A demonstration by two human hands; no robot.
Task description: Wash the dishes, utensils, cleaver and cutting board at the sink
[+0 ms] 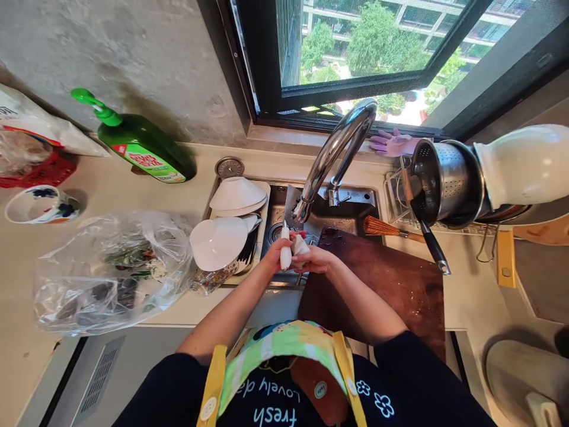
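Note:
My left hand [276, 256] is closed round a white handle [285, 255], a knife whose blade [290, 209] stands up toward the tap spout. My right hand [311, 258] is closed beside it on a whitish cloth or sponge [300, 245], pressed against the handle. Both hands are over the sink [355, 196], just below the curved chrome tap [338, 148]. A dark wooden cutting board [382, 284] lies across the right half of the sink, right of my hands.
White bowls [237, 194] and a white plate [217, 242] are stacked at the sink's left. A clear plastic bag [106, 270], green soap bottle [142, 145] and cup [38, 203] sit on the left counter. Steel pots [444, 178], a brush [382, 228] and purple gloves [393, 143] lie right.

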